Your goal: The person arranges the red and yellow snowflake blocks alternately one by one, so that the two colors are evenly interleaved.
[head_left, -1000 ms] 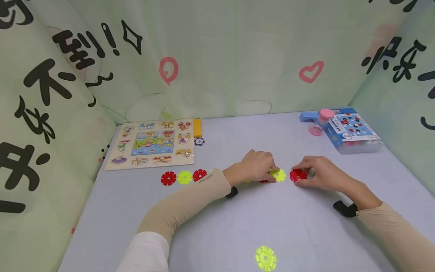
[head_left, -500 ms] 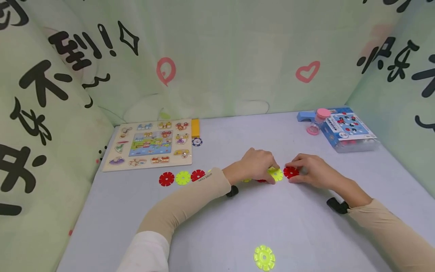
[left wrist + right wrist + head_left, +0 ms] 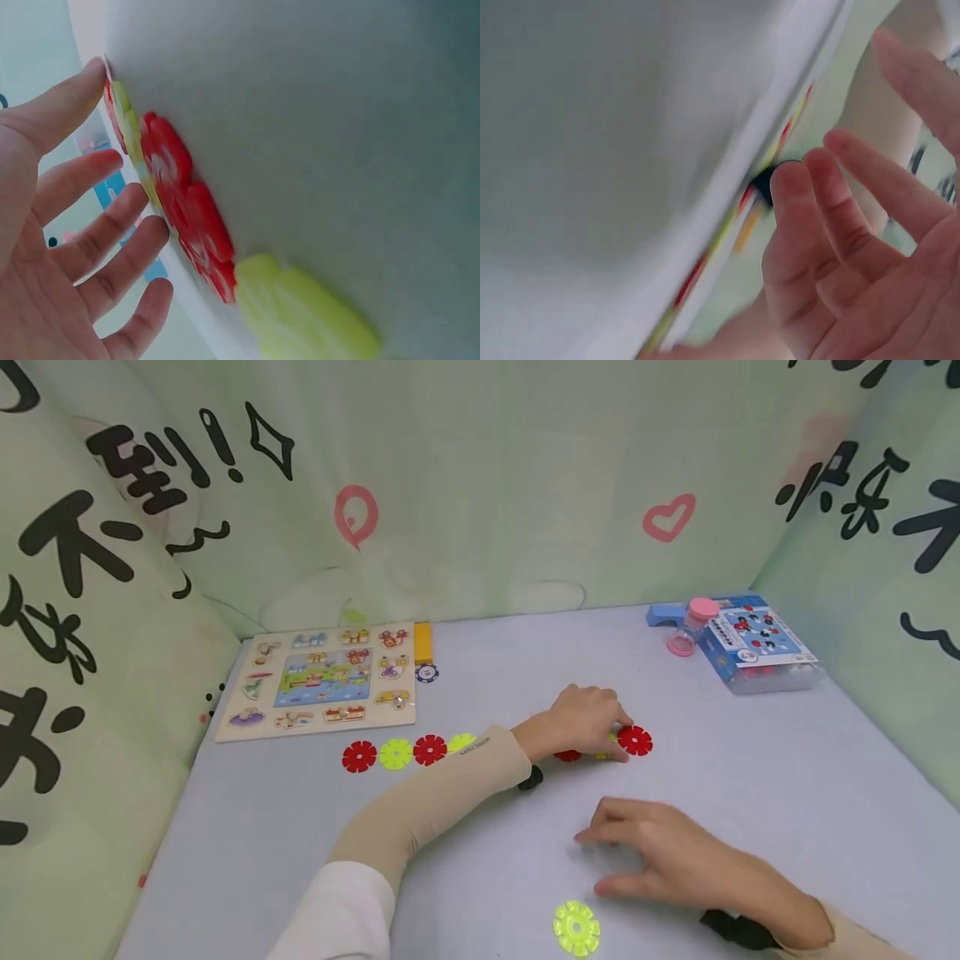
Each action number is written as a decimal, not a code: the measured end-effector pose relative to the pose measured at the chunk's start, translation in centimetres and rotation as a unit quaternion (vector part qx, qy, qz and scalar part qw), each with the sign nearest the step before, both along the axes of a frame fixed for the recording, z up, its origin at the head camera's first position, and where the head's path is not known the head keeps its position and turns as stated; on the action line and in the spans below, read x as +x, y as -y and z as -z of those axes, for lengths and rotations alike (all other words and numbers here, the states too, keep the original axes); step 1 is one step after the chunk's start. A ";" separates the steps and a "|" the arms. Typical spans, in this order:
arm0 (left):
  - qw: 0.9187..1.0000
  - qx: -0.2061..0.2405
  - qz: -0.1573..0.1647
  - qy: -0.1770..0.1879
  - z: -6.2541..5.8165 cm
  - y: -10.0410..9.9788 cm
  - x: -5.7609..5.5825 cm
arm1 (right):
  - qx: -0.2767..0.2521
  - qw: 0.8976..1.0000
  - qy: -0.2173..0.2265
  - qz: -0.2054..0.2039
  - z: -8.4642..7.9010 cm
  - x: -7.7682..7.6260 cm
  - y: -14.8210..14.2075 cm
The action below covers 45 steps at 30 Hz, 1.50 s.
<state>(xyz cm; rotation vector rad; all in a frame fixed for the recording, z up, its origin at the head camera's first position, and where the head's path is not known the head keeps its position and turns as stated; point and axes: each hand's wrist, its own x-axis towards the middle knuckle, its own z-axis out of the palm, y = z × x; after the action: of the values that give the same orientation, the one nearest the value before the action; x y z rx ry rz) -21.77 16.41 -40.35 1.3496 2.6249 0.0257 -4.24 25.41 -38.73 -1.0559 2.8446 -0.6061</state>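
Red and yellow-green plastic snowflake discs lie in an alternating row across the table, from a red disc on the left to another red disc on the right. My left hand rests at the row's right end, fingertips and thumb around the last discs, fingers loosely spread in the left wrist view. Its sleeve hides the middle of the row. My right hand hovers nearer to me with fingers apart and nothing between them. A single yellow-green snowflake disc lies just below it, near the front.
A wooden picture puzzle board lies at the back left, with a yellow block and a poker chip beside it. At the back right are a blue box, a pink-capped hourglass-like toy and a blue block.
My right hand set the red disc at the row's right end, let it go and came back toward the front disc. My left hand moved slightly right along the row.
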 end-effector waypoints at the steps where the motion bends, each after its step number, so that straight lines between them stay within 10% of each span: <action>1: 1.000 0.000 0.001 -0.004 0.0 0.0 0.0 | 0.002 0.999 0.003 -0.033 0.0 0.8 0.8; 8: 1.000 0.013 -0.004 -0.010 -0.4 0.0 0.4 | 0.015 0.982 -0.034 -0.184 1.3 3.4 4.1; 19: 1.000 0.011 -0.011 -0.013 -0.3 -0.4 0.5 | 0.021 0.986 0.044 -0.162 1.0 3.4 2.9; 31: 1.000 0.007 -0.007 -0.007 -0.1 -0.7 0.5 | 0.000 0.985 0.016 -0.171 1.1 3.7 3.4; 38: 1.000 -0.003 -0.012 -0.008 -0.2 -0.7 0.6 | 0.024 0.993 0.104 -0.043 -0.3 1.2 -0.2; 45: 1.000 -0.012 -0.016 -0.006 -0.2 -1.0 0.7 | 0.060 0.983 0.035 0.169 -1.4 -5.2 -9.8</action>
<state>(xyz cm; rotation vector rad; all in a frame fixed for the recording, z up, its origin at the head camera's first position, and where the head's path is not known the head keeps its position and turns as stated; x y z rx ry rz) -21.05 17.38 -40.15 1.3044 2.6467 -0.0098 -9.49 35.17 -37.37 -0.5259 2.9745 -0.4693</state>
